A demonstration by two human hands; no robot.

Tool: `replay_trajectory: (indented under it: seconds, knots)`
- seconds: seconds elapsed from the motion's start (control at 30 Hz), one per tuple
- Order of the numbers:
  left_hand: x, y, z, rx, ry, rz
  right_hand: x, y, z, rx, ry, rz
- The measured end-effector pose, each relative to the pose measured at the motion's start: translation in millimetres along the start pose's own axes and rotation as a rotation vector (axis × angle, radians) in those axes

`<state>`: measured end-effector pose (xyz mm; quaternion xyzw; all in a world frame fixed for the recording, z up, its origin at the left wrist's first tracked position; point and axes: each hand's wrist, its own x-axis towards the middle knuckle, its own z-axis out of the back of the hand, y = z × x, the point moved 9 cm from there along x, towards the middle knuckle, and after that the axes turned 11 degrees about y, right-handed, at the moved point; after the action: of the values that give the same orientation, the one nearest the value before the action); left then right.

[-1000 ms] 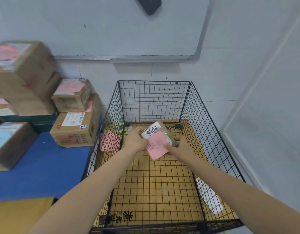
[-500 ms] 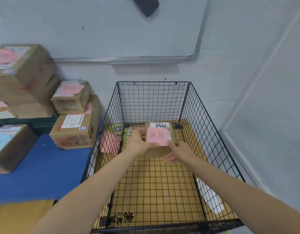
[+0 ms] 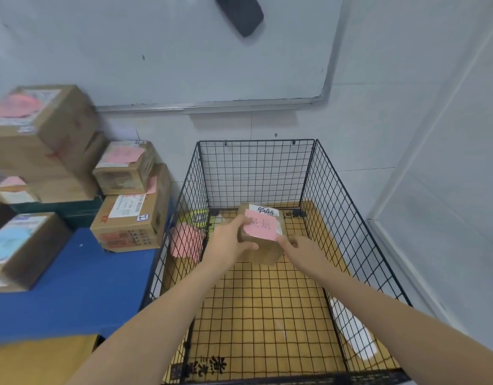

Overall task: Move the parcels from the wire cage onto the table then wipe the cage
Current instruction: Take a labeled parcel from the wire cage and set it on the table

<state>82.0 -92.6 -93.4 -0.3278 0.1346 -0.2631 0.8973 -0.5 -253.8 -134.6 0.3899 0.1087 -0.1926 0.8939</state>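
A small brown cardboard parcel [image 3: 263, 247] with a pink label and a white tag marked in black sits raised inside the black wire cage [image 3: 256, 173]. My left hand [image 3: 230, 241] grips its left side. My right hand [image 3: 300, 250] holds its lower right corner. No other parcel shows on the cage's yellowish floor. The blue table [image 3: 73, 287] stands to the left of the cage and carries several stacked cardboard parcels [image 3: 131, 215].
A pink object [image 3: 185, 243] lies outside the cage's left wall, beside the table. Something white [image 3: 353, 333] lies against the cage's right wall. A whiteboard [image 3: 170, 51] hangs on the wall behind. A yellow surface [image 3: 39, 359] lies at the lower left.
The parcel has turned from tilted to level, with its pink label facing up, and has risen a little in both hands.
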Motion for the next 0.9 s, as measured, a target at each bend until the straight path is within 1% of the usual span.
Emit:
replay_trajectory:
  seconds: [0.17,0.37,0.43,0.53,0.63,0.73,0.9]
  knots:
    - [-1,5,31,-0.049,-0.095,0.063,-6,17,25,0.061,-0.015,0.04]
    - [-7,-39,65,-0.003,-0.127,-0.043,-23,62,70,-0.001,-0.08,0.126]
    - [-12,-57,86,0.01,-0.178,-0.082,-31,80,86,-0.02,-0.099,0.174]
    - [-26,-77,129,-0.043,-0.281,-0.12,-42,107,103,-0.037,-0.123,0.232]
    - [-44,-87,164,-0.082,-0.313,-0.133,-55,134,111,-0.041,-0.15,0.258]
    - [-60,-77,195,-0.147,-0.365,-0.142,-64,158,103,-0.073,-0.157,0.294]
    - [-86,-26,247,-0.418,-0.459,-0.087,-75,211,78,-0.168,-0.179,0.333]
